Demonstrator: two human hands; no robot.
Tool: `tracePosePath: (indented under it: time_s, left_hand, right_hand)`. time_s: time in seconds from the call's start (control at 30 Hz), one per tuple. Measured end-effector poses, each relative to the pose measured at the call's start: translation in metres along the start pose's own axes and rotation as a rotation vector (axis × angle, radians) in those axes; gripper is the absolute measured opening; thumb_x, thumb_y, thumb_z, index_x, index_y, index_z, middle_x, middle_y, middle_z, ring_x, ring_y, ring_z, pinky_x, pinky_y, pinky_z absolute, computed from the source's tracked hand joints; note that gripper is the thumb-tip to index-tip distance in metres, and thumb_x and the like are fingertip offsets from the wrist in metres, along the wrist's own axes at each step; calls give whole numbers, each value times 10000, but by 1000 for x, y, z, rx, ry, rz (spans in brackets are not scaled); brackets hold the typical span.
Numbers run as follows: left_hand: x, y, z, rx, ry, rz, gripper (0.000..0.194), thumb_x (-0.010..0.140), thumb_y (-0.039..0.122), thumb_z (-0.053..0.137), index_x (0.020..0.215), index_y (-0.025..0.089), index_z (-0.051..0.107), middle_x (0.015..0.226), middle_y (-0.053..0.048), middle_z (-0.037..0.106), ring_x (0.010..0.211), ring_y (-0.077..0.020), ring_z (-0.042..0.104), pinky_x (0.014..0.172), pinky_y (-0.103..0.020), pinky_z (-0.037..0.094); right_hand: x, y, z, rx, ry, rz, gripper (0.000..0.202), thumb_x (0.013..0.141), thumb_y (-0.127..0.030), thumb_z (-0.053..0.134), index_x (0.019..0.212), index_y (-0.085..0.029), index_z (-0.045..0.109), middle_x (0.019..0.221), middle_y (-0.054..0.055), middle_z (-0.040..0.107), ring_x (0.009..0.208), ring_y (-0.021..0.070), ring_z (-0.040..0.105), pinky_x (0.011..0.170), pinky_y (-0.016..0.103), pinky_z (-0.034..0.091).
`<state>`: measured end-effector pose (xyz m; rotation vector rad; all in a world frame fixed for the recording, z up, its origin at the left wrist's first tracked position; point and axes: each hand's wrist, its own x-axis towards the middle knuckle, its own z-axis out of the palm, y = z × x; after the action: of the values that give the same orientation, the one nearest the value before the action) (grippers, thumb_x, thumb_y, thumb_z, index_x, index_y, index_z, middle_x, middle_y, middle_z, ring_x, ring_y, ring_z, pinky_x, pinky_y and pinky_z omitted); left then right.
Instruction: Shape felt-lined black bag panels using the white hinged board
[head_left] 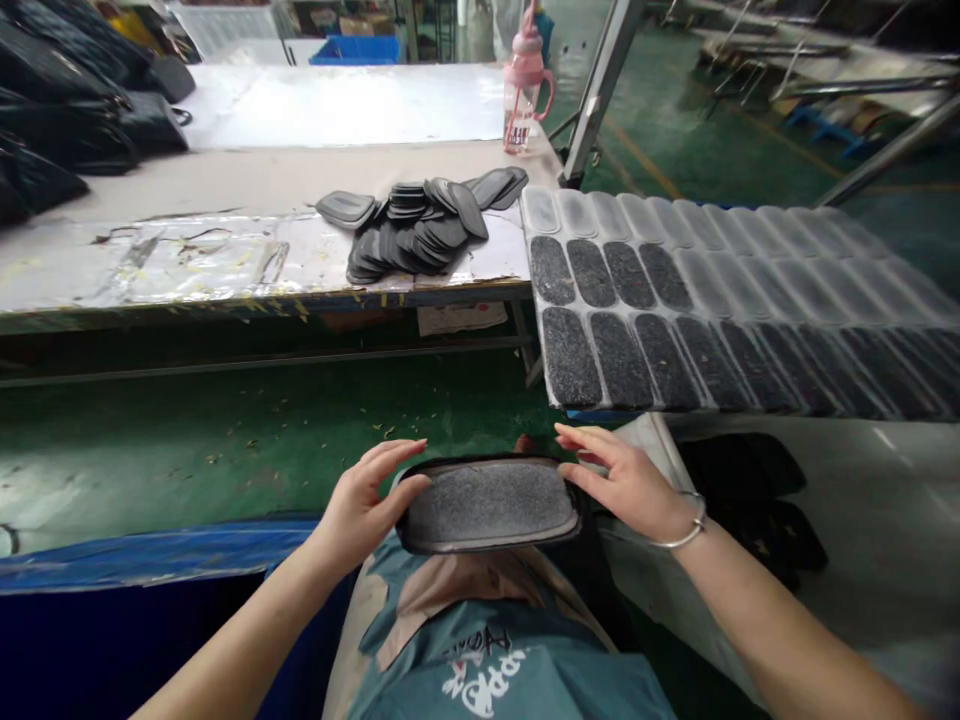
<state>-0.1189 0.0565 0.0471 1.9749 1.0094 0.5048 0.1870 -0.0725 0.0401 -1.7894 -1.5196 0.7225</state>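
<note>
An oblong black piece (pixel 491 505) with rounded corners, a raised dark rim and a grey speckled top lies across the wearer's lap. My left hand (pixel 375 495) is at its left end, fingers stretched out and the thumb over the edge of the grey surface. At the right end, my right hand (pixel 619 475) has its fingers apart, with the thumb tip near or on the rim. Neither hand is closed around the piece. The underside is hidden, and I cannot tell whether it belongs to a bag.
Dark oval pads (pixel 420 230) are heaped on the worktable (pixel 225 185). On the right, a board (pixel 555 395) carries rows of rounded dark and whitish panels. A pink-lidded bottle (pixel 523 95), black bags (pixel 67 110) and a blue bin (pixel 150 570) stand around.
</note>
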Motion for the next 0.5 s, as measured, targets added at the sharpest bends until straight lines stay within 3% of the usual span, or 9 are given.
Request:
tracePosePath:
  time_s: [0.13,0.27,0.5]
  left_hand:
    - [28,9,9,139,-146,172,298,857,330,605,1122,214,676,1068,-76,679,1000,-204,624,879,-331,508]
    - [39,8,15,148,-203,225,232,871,255,593,1064,199,709,948,-64,695,876,-166,643,786,-283,521]
    - [45,11,16,168,-262,213,213,894,233,557,1016,165,717,893,-60,672,820,-148,624,735,-257,497]
  right_hand:
    - [29,-7,11,-37,-109,-129,353,824,-289,657,1156,-170,661,1104,92,671,1008,203,643,931,347,524]
    - [40,-12,20,-9,-195,-195,237,834,-260,651,1051,-194,719,1018,66,697,941,174,657,874,295,530]
    - [46,-13,21,47,-269,-85,203,830,-242,652,1012,-217,739,942,38,726,895,158,665,824,262,525]
